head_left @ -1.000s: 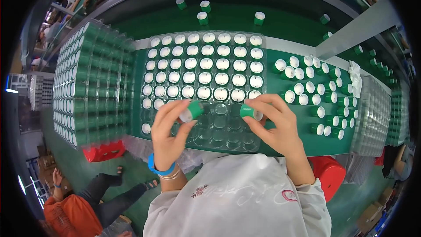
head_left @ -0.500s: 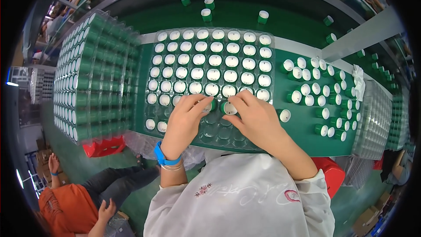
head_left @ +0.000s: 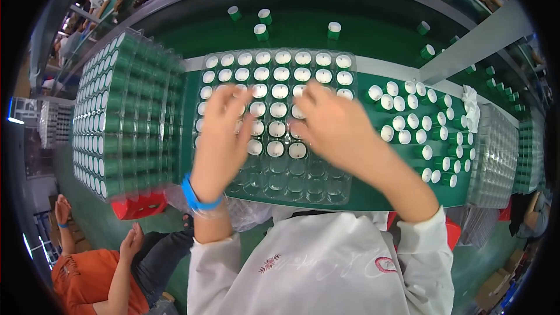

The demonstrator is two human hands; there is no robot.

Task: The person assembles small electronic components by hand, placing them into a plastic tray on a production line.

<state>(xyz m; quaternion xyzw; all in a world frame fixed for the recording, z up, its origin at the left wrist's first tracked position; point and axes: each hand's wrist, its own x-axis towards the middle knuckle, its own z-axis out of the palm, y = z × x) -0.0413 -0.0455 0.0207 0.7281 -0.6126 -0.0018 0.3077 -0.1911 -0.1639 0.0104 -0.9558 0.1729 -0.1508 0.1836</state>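
A clear plastic tray lies before me on the green table, with rows of small green cups with white tops standing in its pockets. Bare pockets show along its near side. Over the left part of the tray hovers my left hand, blurred, its thumb and fingers spread with no cup visible between them. My right hand is above the right part, likewise blurred, fingers and thumb apart near the cups. Both hands hide some cups beneath them. Whether the fingertips touch the cups I cannot tell.
Stacked filled trays rise on the left. Many loose cups stand to the right, beside a tray stack and a white cloth. More cups sit on the green strip behind. A person in orange is lower left.
Both hands have let go of the two cups they held, which now stand in the tray's front row. They have moved away from me over the tray and apart. The view has shifted slightly.
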